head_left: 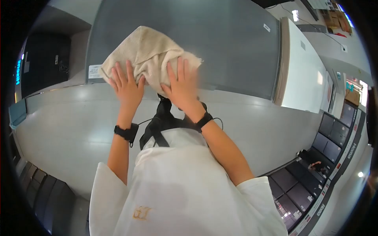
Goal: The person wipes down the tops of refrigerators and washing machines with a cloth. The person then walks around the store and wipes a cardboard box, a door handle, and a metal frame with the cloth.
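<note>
A beige cloth (147, 45), creased and partly folded over, lies on a dark grey flat surface (228, 47) near its front left edge. My left hand (128, 88) rests on the left part of the cloth, its fingers spread and the palm facing down. On the right part of the cloth lies my right hand (182, 88), fingers stretched out; its outer side is smeared by motion. Neither hand's fingers are wrapped round the fabric. Black bands (126, 133) circle both wrists.
A white label (94, 71) sits at the grey surface's left edge, a smaller one (266, 27) at its far right. White panelling (301, 67) stands to the right, a black box-like unit (47, 63) to the left. Dark appliances (299, 181) line the lower right. Pale floor (75, 118) surrounds me.
</note>
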The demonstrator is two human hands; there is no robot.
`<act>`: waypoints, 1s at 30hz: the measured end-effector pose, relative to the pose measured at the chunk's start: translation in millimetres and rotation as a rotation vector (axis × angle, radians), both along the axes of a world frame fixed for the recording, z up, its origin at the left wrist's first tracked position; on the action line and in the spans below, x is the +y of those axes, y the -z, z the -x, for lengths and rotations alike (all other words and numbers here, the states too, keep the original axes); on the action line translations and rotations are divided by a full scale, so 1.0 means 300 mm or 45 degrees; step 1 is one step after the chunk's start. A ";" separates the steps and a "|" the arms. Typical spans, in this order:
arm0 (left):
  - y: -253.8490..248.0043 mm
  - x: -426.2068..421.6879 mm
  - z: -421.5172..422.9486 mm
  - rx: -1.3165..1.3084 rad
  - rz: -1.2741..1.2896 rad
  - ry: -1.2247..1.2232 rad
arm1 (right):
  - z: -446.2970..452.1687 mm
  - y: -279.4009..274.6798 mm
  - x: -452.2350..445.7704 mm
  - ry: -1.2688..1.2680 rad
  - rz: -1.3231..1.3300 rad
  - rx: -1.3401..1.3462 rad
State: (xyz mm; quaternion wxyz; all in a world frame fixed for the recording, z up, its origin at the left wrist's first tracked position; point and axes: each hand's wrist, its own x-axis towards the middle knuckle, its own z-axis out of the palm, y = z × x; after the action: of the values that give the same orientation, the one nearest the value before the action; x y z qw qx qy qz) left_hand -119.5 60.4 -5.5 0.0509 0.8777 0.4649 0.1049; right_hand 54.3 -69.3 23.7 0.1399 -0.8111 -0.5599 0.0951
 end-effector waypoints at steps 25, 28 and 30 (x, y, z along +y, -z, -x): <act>0.050 -0.105 -0.907 0.009 -0.037 0.163 | -0.920 0.069 -0.013 0.029 0.336 0.028; 0.008 -0.227 -0.833 0.087 0.041 0.174 | -0.951 0.092 0.021 -0.049 0.186 0.053; -0.033 -0.297 -0.796 0.148 0.112 0.209 | -0.954 0.096 -0.007 -0.100 0.112 0.058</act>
State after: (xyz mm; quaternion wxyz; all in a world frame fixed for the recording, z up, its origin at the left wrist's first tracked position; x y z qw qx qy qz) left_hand 119.2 -28.8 4.5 0.0709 0.9144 0.3976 0.0288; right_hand 340.5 -71.2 -5.1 0.1129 -0.7914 -0.5833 0.1434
